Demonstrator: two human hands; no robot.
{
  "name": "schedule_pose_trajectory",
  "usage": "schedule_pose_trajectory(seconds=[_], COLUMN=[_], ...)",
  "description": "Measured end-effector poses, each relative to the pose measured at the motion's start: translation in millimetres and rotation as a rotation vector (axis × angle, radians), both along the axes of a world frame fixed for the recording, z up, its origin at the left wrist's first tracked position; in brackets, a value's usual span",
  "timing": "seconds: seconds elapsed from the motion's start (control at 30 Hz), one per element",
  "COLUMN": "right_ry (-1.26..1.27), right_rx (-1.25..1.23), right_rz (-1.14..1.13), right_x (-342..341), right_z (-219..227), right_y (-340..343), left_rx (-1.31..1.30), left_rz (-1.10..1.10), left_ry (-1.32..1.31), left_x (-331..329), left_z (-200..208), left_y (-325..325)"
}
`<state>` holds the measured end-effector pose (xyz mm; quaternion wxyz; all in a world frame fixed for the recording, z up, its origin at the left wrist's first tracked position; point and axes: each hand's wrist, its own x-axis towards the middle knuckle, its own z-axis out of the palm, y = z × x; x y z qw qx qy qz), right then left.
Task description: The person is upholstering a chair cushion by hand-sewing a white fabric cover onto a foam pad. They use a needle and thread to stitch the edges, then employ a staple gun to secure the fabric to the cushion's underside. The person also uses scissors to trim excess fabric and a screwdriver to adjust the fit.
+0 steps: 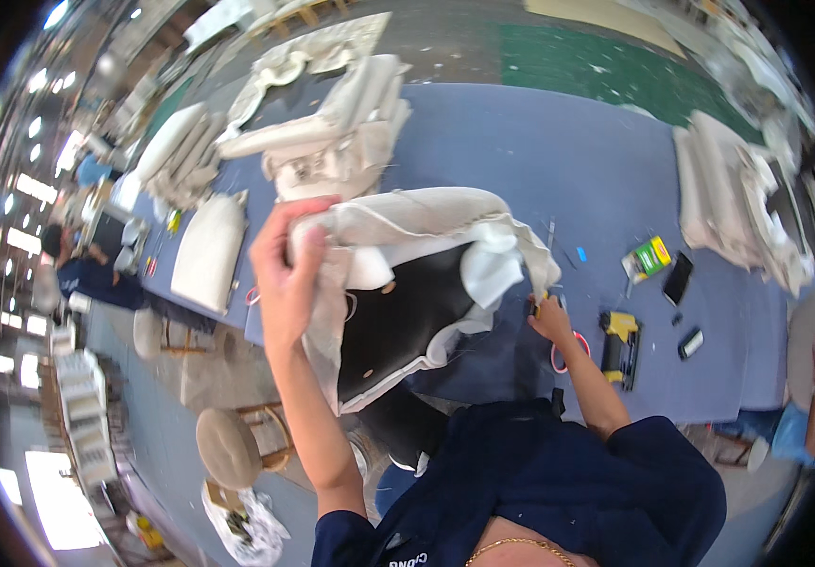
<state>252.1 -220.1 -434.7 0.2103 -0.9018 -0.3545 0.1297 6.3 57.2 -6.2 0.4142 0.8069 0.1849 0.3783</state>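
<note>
cushion cover (407, 283) lengthwise toward right hand (551, 321)

Dark navy short-sleeved shirt (559, 482), thin gold neck chain (521, 544)

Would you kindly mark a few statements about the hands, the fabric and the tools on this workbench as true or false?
1. The left hand grips the cream fabric cover raised above the table. True.
2. The right hand rests on the yellow and black nail gun. False: the gun lies apart, to the right of that hand, which is at the edge of the fabric by the red-handled scissors.
3. The table has a blue top. True.
4. A dark phone lies on the round stool. False: it lies on the table, beside a green and yellow packet.
</note>
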Motion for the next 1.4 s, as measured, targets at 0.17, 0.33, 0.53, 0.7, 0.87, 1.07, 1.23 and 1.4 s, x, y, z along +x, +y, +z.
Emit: schedule_pose_trajectory(seconds=[0.17,0.33,0.53,0.7,0.87,1.07,1.23,1.4], right_ry=[0.495,1.046,0.905,0.124,-0.017,-0.071,0.037,-0.189], right_rx=[0.206,1.062,0.994,0.897,0.875,0.859,0.785,0.707], right_rz=[-0.009,-0.388,0.042,0.472,0.547,0.525,0.496,0.564], right_x=[42.0,-12.9,-21.4,-49.1,-60.6,-64.0,-55.0,-40.8], right_z=[-26.2,153.6,259.0,324.8,325.0,331.0,334.1,360.5], right_y=[1.8,13.3,-15.9,7.8,13.4,6.4,-2.1,-3.5], left_rx=[-0.111,-0.011,-0.027,-0.08,-0.072,-0.035,0.023,0.045], left_rz=[0.021,0.148,0.097,0.088,0.109,0.104,0.136,0.145], left_ry=[0.058,0.053,0.039,0.057,0.057,0.032,-0.029,-0.027], left_x=[-9.9,-32.6,-22.0,-22.5,-26.1,-28.2,-27.4,-28.7], left_z=[-6.0,-15.9,-13.4,-11.2,-12.3,-16.6,-22.1,-23.6], left_y=[1.4,-5.9,-8.3,-14.3,-15.6,-13.4,-12.4,-14.3])
